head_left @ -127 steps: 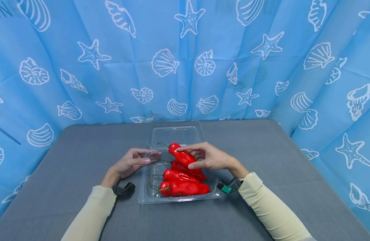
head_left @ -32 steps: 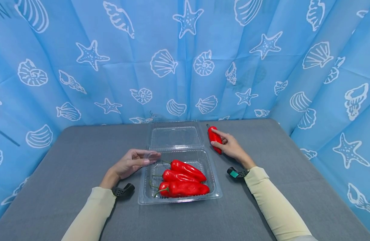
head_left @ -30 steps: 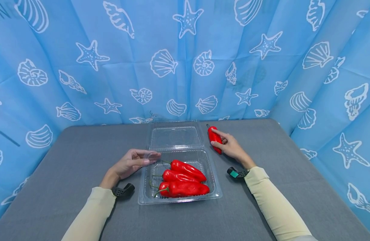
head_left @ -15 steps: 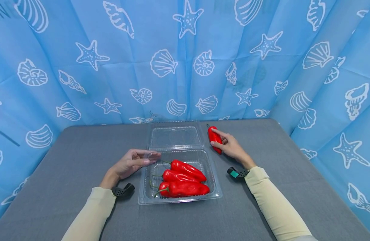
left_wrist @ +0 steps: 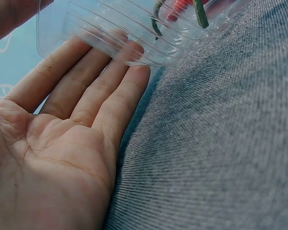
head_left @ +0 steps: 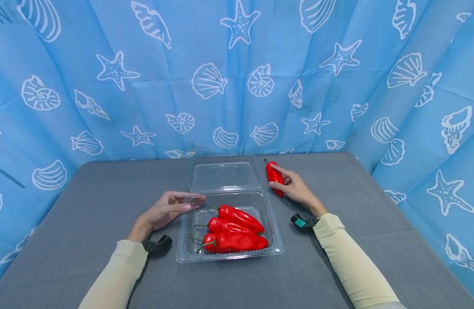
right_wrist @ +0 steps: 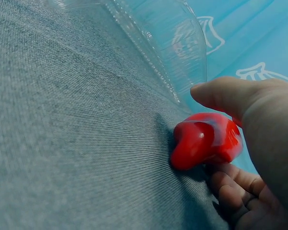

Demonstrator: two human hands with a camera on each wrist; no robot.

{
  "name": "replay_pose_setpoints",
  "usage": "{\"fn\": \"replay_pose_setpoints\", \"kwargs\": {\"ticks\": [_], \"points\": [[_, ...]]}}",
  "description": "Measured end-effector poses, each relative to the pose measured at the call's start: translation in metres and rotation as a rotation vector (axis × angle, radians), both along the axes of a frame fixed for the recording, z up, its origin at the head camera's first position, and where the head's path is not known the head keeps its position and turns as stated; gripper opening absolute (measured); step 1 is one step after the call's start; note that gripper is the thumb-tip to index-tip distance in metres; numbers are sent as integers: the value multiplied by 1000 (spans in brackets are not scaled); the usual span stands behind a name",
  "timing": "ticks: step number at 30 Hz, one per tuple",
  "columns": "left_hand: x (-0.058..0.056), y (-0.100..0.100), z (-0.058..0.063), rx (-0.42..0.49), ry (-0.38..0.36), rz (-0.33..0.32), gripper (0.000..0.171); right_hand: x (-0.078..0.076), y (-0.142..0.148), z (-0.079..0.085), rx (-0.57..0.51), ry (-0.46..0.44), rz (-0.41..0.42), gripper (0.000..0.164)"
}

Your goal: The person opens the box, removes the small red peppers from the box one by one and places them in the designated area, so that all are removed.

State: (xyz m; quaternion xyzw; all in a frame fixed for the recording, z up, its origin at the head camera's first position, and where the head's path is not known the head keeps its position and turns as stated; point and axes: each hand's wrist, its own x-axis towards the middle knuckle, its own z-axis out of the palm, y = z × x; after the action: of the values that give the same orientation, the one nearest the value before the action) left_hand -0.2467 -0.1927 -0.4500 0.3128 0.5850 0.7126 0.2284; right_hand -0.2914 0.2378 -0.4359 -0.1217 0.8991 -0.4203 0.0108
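Note:
An open clear plastic clamshell container [head_left: 276, 240] lies on the table with several long red peppers [head_left: 237, 242] in it, their green stems towards the left. At its left edge my left hand [head_left: 171, 208] holds the rim; in the left wrist view its fingers [left_wrist: 117, 105] reach nearly straight behind the clear plastic, the thumb at upper left. Right of the container, my right hand [head_left: 295, 186] grips another red pepper [head_left: 274, 177], index finger along it and stem pointing away. This pepper [right_wrist: 204, 141] is on or very near the tabletop in the right wrist view.
The container's lid [head_left: 225, 175] is folded back, flat towards the far table edge. Grey cloth covers the table [head_left: 117, 189]. Behind it hangs a blue curtain [head_left: 156, 98] with white shells and starfish. Black devices [head_left: 157, 244] are strapped to both wrists.
My right hand has carried the top pepper out of the container to the far right of it. Over the last second both hands have stayed still; the left remains at the rim.

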Motion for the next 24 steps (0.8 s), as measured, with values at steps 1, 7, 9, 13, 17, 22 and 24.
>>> {"fn": "replay_pose_setpoints", "kwargs": {"ticks": [1,7,9,13,17,22,24], "points": [[0,0,0,0,-1,1,43,0,0,0,0,1,1,68],[0,0,-1,4,-1,-5,43,1,0,-1,6,8,2,69],[1,0,-1,5,-4,-6,43,1,0,-1,10,7,-1,69],[1,0,-1,-2,-3,-3,43,2,0,-2,25,8,-6,69],[1,0,-1,-7,-3,-1,43,2,1,-2,30,21,1,69],[1,0,-1,-12,6,4,43,0,1,-2,8,18,3,68],[0,0,-1,-17,12,7,43,0,2,-1,-11,13,6,68]]}}
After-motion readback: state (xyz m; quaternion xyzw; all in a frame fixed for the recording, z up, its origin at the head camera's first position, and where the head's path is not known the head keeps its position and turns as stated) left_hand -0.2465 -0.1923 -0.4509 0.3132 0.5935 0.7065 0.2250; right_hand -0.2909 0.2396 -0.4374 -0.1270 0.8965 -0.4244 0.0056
